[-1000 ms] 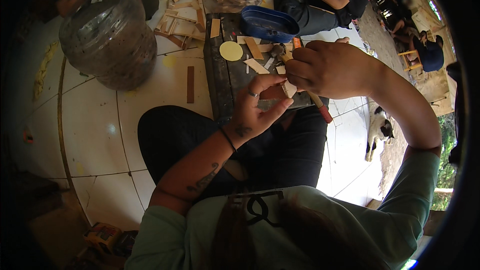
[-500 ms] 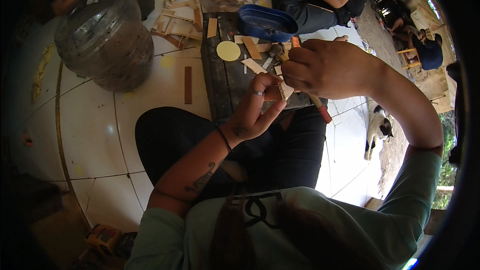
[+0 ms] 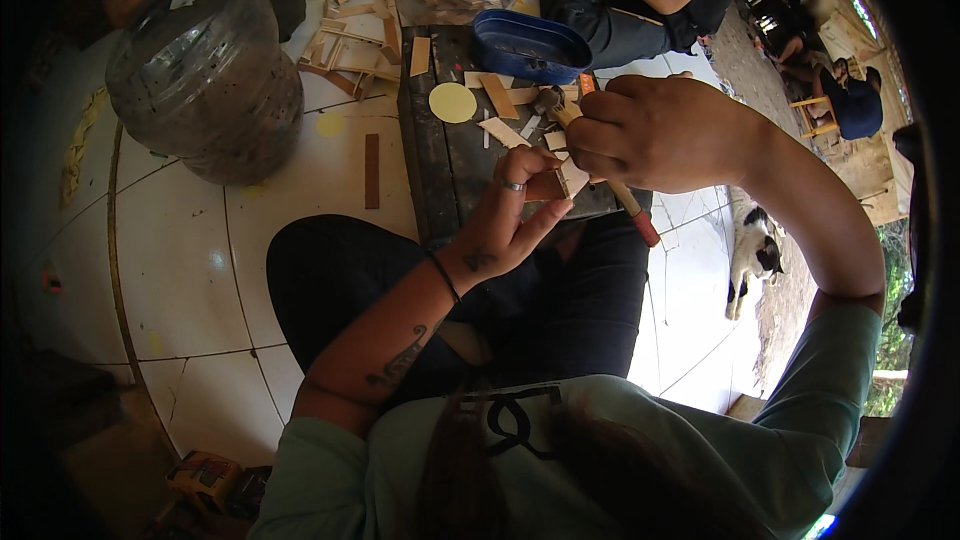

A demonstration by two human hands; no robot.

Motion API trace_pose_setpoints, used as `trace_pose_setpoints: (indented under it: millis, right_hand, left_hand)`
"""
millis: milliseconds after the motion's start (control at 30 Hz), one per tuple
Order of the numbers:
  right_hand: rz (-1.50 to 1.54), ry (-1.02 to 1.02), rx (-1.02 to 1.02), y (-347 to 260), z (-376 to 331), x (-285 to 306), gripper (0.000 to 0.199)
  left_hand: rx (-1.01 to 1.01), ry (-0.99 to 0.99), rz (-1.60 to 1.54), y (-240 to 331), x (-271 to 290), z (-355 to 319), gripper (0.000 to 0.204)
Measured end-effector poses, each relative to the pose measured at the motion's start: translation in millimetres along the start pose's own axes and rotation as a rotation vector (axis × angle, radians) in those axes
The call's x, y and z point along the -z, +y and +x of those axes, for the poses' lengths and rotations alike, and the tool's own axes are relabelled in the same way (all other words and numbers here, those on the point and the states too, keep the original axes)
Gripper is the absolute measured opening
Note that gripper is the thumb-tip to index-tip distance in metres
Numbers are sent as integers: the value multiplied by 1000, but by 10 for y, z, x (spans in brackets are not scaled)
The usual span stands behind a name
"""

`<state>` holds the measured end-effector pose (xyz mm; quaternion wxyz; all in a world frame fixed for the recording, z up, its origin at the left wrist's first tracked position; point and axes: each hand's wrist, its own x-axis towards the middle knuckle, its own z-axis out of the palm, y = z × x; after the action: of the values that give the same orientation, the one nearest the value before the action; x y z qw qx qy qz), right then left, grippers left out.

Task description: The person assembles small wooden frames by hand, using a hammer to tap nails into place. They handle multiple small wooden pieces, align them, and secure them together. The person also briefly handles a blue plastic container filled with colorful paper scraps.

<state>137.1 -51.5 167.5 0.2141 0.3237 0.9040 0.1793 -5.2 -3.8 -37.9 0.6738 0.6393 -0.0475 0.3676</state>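
Observation:
Between the thumb and fingers of my left hand (image 3: pixel 510 210) is a small light wooden piece (image 3: pixel 573 176), held over the near edge of a low dark table (image 3: pixel 436 175). My right hand (image 3: pixel 655 135) is curled with its fingers pressed together at the far right side of that piece. What those fingers pinch is hidden behind the knuckles. Under my right hand lies a hammer (image 3: pixel 622 196), its wooden handle ending in a red grip and its metal head resting among wood scraps.
On the table are a blue oval tub (image 3: pixel 530 65), a pale yellow disc (image 3: pixel 453 103) and several wood strips. A large clear plastic jug (image 3: pixel 205 80) stands on the tiles at left, near a brown strip (image 3: pixel 372 171). A cat (image 3: pixel 752 250) lies at right. Other people sit across.
Both hands stay nearly in place around the wooden piece, with only a slight shift of my right fingers. The whole view has slid a little to the left.

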Motion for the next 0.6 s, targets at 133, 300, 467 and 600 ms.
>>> trace_pose_setpoints:
  millis: [133,300,467,600]
  right_hand:
    - [-27,-17,9,2,-13,0,20]
    - [-4,-5,15,1,-18,4,21]
    - [32,28,-14,-7,-9,10,22]
    - [39,18,-20,-13,0,10,22]
  left_hand:
    - [50,-18,-28,0,1,-17,40]
    - [16,-4,-11,-1,0,-9,40]
    - [18,-21,-28,-8,10,-11,40]
    - [11,-29,3,-17,21,-15,40]
